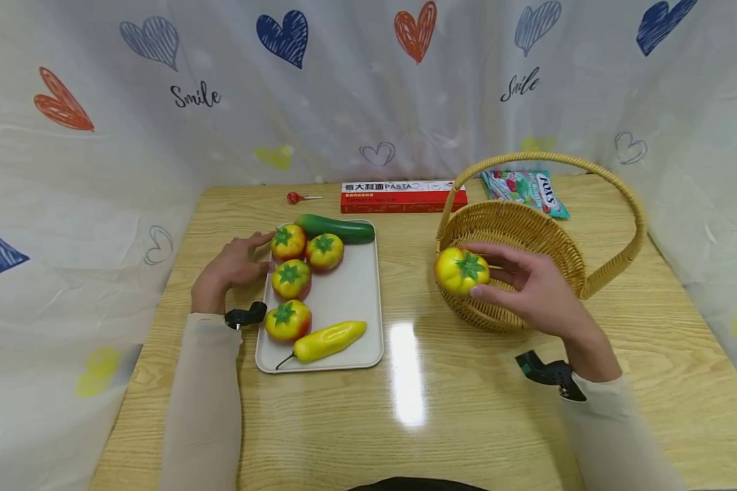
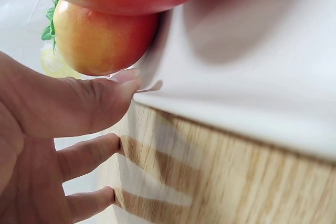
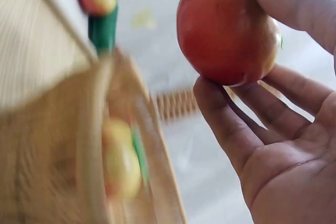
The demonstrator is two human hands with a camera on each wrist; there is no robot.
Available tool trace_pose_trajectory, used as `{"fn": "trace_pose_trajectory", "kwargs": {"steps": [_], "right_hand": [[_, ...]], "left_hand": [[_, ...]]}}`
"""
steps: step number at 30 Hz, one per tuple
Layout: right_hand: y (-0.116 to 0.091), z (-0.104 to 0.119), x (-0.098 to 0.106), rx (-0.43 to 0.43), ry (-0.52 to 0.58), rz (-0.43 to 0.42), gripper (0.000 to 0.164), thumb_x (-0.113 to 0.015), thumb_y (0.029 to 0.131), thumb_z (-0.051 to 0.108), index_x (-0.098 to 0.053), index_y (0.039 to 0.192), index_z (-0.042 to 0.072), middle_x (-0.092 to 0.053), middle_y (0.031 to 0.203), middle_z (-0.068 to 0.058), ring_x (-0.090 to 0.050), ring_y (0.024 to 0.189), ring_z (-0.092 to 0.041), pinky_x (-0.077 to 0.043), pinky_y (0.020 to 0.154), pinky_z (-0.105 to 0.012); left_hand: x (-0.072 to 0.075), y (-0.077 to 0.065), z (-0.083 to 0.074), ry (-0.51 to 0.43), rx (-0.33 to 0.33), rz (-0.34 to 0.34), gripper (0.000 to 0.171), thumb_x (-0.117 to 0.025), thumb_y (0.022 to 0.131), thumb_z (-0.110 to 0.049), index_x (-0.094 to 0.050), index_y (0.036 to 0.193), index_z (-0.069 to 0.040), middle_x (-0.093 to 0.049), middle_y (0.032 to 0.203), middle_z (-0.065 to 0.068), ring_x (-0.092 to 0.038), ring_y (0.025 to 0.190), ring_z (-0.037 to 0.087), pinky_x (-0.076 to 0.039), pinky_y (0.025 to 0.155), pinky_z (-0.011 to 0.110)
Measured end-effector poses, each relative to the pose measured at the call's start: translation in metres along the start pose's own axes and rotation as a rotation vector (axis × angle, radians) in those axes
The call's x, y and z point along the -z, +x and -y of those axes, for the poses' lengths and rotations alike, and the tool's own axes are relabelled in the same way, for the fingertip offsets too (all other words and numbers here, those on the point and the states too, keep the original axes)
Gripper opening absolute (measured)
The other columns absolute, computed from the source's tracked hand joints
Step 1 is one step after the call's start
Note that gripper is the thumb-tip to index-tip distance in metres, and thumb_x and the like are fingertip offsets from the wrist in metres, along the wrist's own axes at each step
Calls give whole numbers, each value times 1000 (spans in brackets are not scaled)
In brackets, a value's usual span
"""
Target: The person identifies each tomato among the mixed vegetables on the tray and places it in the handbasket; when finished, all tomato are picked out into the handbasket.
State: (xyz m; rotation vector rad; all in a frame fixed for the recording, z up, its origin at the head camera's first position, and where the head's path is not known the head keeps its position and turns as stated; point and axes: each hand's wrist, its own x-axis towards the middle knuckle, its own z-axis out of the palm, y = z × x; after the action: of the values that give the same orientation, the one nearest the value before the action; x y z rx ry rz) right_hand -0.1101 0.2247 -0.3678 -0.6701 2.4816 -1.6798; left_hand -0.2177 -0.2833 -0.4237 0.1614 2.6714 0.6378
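Observation:
My right hand pinches a yellow-red tomato with a green leafy top between thumb and fingertips. It holds the tomato above the near left side of a wicker basket; in the right wrist view, the tomato's red underside shows. My left hand lies at the left rim of a white tray, its thumb touching the rim and its other fingers fairly straight. Several similar tomatoes, a dark green cucumber-like vegetable and a long yellow pepper lie on the tray.
Behind the tray lie a red lollipop and a red-and-white pasta box. A teal candy bag sits behind the basket, whose tall handle arches upward. A heart-print curtain encloses the table.

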Motion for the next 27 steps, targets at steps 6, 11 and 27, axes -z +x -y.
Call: {"fn": "trace_pose_trajectory", "kwargs": {"steps": [6,11,27], "right_hand": [[-34,-7,35,-61,-158,-94,60,-77,86,2,-59,141,18,-61,139,-3,-65,117,-8,-52,95,-16],[-48,-14,51,-87,-260,-112,59,-78,86,5,-59,140,18,-63,136,-1,-64,116,-1,-50,94,-11],[-35,-28,48,-208,-439,101,49,-77,89,33,-63,135,21,-66,131,-8,-69,111,-19,-57,86,-19]], "left_hand": [[0,-1,-2,-7,17,7,72,-61,97,-27,-27,160,-23,-12,167,19,-2,150,55,-9,116,73],[0,0,-2,-5,18,7,72,-62,97,-28,-28,160,-22,-12,167,19,-2,150,55,-9,117,73],[0,2,0,1,16,11,72,-61,98,-29,-26,160,-24,-12,167,19,0,149,57,-8,116,74]]}}
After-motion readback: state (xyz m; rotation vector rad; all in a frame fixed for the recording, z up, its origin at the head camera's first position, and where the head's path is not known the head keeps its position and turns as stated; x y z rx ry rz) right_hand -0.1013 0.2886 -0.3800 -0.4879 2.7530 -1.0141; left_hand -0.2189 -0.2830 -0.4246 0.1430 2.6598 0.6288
